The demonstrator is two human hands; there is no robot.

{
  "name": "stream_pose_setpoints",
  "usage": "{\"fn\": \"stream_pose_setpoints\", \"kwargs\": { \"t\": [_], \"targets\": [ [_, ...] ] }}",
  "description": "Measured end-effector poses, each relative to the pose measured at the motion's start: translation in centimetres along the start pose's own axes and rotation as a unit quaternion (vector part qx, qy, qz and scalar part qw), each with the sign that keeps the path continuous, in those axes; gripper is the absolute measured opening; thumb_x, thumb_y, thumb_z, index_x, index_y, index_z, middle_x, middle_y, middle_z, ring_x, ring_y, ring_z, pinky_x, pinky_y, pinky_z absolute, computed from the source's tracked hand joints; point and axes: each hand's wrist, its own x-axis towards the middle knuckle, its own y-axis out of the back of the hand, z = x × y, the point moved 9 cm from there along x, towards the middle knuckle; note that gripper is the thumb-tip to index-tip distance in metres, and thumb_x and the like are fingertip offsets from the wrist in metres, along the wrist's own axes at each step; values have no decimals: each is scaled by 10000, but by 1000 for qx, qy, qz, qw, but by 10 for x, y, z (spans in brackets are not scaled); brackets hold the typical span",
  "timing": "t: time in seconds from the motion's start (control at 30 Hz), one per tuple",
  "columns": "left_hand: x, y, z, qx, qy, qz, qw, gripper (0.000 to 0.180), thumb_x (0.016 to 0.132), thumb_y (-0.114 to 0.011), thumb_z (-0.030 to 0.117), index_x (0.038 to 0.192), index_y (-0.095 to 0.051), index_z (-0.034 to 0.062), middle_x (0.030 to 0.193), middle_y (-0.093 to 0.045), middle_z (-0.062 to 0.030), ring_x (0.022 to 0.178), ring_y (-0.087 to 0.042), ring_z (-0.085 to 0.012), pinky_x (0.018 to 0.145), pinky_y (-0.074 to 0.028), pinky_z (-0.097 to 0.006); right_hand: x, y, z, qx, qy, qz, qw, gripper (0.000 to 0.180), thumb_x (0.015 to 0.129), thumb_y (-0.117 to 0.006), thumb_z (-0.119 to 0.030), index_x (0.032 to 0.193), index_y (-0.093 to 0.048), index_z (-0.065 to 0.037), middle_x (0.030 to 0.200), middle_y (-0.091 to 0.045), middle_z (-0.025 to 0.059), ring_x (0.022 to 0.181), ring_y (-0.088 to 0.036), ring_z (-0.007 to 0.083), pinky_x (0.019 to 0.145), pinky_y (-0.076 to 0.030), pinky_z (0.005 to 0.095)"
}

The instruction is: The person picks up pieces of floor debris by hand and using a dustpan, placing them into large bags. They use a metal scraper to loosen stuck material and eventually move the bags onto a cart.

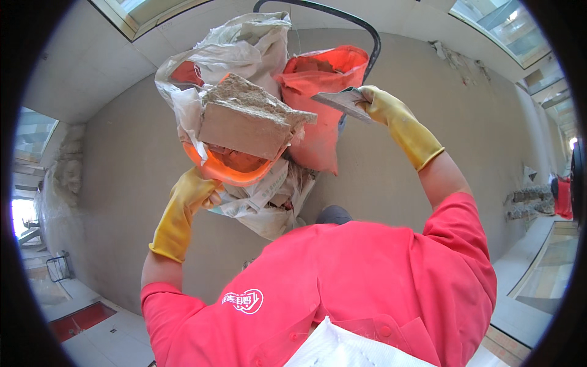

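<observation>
My left hand, in a yellow rubber glove, is closed on the orange rim of a rubble-filled container, partly covered by a white woven sack. A broken slab with a rough, crumbly edge sticks out of its mouth. To the right, my gloved right hand grips a thin, flat grey piece by its end, above the floor and beside a red woven sack. What the flat piece is, I cannot tell. The sack's mouth stands open with rubble inside.
Behind the slab stands a white woven sack. A black curved handle bar arches over the sacks. Another white bag with debris lies nearer me. Plastic sheeting hangs at the left, and broken pieces lie at the right.
</observation>
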Motion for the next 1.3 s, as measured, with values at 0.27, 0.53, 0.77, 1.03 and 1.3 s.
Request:
{"fn": "stream_pose_setpoints", "kwargs": {
  "t": [0.27,0.53,0.77,1.03,1.3],
  "targets": [
    [94,-13,212,-6,2,28,1000,258,914,-699,176,1125,-581,86,890,-610,-84,520,-430,-64,447,-271,-233,235,103,22,92,10,-78,993,268,928,-655,-156,1185,-680,-87,1026,-700,111,835,-646,237,762,-536,350],
    [181,-54,414,1,62,125,990,269,925,-684,191,1145,-581,76,907,-618,-92,528,-428,-54,450,-295,-230,482,128,16,-30,171,-176,969,399,965,-553,-300,1303,-666,-121,1046,-718,179,908,-694,367,819,-571,371],
    [257,-77,491,-31,91,98,991,285,929,-646,185,1168,-601,35,936,-637,-107,527,-417,-42,450,-304,-231,599,74,28,-75,195,-159,965,336,967,-570,-324,1184,-745,-138,1136,-742,131,1038,-710,342,894,-562,394],
    [296,-73,528,-6,127,67,990,257,927,-674,203,1120,-633,38,946,-662,-104,536,-437,-30,464,-321,-216,559,148,41,-274,396,-186,856,181,842,-686,-206,967,-780,-113,987,-749,130,920,-725,331,773,-583,391],
    [304,-65,592,92,192,43,976,251,914,-725,199,1010,-641,-17,800,-668,-105,440,-420,-63,416,-311,-223,542,186,30,-198,434,-155,865,114,769,-716,-100,872,-763,-85,862,-733,112,844,-724,332,723,-582,378]
  ]
}}
